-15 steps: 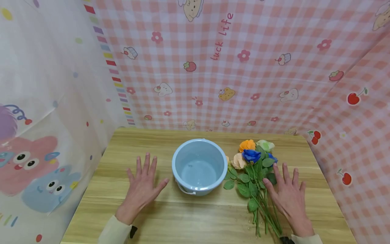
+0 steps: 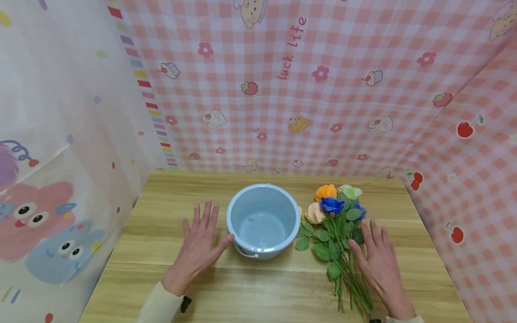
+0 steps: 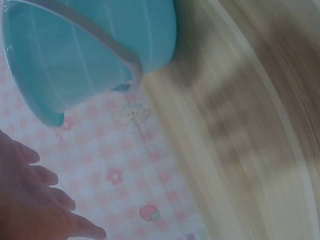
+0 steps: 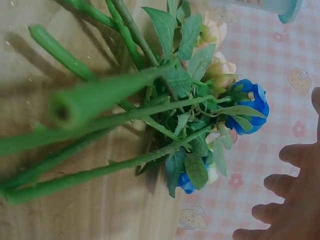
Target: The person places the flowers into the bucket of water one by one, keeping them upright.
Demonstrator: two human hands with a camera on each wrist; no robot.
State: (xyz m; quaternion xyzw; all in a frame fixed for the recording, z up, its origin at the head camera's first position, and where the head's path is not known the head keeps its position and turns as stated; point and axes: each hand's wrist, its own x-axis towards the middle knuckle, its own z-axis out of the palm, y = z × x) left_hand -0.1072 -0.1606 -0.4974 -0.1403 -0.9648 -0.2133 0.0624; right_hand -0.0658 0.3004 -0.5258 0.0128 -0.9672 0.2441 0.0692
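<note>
A light blue bucket [image 2: 263, 249] with a handle stands upright in the middle of the wooden table; its inside shows nothing but the bottom. Left of it, my left hand [image 2: 198, 246] is held with fingers spread and straight, thumb tip right at the bucket's rim. In the left wrist view the bucket [image 3: 90, 65] appears above that hand [image 3: 40, 200]. To the bucket's right lies a bunch of roses [image 2: 333, 233], with blue, orange, peach and pale green heads and long green stems. Over the right side of the stems is my right hand [image 2: 379, 267], fingers extended, holding nothing.
The wooden table [image 2: 258, 296] ends at a pink checked cloth [image 2: 262, 103] hung behind it. A white cartoon-print cloth [image 2: 81, 134] hangs at the left, and more checked cloth [image 2: 476, 188] at the right. Small droplets or bits lie near the stems.
My left hand has moved right, closer to the bucket. My right hand has shifted slightly, with its fingers closer together. Bucket and roses stay in place.
</note>
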